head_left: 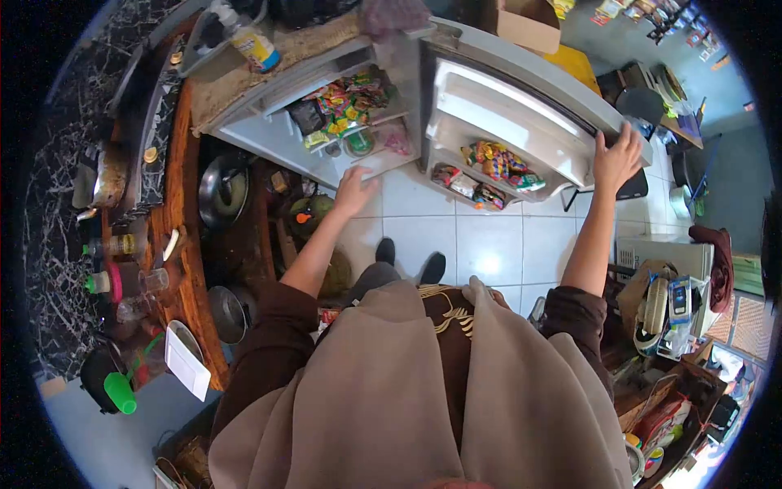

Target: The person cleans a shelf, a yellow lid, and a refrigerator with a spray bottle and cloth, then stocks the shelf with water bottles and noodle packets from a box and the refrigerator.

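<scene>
A small fridge (285,155) stands with its door (505,98) swung wide to the right. My right hand (617,156) rests on the outer edge of the door, its fingers spread. Near the lower front of the fridge compartment is my left hand (356,191), fingers apart and holding nothing. Colourful packets (350,98), a dark package (307,117) and a green round container (358,143) lie inside the fridge. More packets (494,160) sit on the door shelf, with further packets (468,187) in the bin below.
A wooden counter (183,244) with a pot (110,175) and bottles runs along the left. Pans (226,191) sit beneath it. White floor tiles (489,244) surround my feet. A cardboard box (525,24) is above the door; a cluttered crate (668,399) stands at the lower right.
</scene>
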A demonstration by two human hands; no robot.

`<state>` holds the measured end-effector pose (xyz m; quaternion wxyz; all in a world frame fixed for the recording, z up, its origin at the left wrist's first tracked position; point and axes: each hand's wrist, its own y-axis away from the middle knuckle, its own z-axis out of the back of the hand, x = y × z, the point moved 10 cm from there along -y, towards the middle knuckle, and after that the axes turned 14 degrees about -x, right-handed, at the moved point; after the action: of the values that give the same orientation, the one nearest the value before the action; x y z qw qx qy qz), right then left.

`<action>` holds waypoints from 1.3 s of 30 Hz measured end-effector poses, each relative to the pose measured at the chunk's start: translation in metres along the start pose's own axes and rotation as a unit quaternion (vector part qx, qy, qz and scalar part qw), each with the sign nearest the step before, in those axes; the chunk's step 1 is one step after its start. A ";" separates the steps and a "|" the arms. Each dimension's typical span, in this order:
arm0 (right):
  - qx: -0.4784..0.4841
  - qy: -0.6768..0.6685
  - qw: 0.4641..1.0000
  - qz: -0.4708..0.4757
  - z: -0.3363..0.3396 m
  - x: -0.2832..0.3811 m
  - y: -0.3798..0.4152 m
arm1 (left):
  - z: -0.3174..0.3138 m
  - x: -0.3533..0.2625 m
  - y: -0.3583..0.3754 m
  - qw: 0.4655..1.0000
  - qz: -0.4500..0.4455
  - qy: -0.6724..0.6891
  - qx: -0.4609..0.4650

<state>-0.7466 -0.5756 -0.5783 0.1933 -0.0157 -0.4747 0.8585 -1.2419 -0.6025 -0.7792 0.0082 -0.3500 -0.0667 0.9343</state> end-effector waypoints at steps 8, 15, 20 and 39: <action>0.206 -0.381 0.897 0.089 -0.008 0.171 0.194 | -0.033 0.155 0.038 0.988 0.115 0.009 0.106; 0.575 -0.310 0.752 0.086 -0.191 0.317 0.422 | -0.100 0.306 -0.054 0.918 0.311 0.243 0.043; 0.503 -0.300 0.770 0.252 -0.348 0.429 0.513 | -0.146 0.375 -0.155 0.987 0.131 0.018 -0.086; 0.464 -0.651 0.259 -0.542 -0.376 0.472 0.470 | -0.134 0.350 -0.202 0.917 0.328 -0.223 -0.046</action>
<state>-1.2530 -0.3307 -1.0965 0.2139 0.9019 0.1409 0.3478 -1.4248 -0.3651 -1.0810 -0.3298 -0.1346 0.0089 0.9344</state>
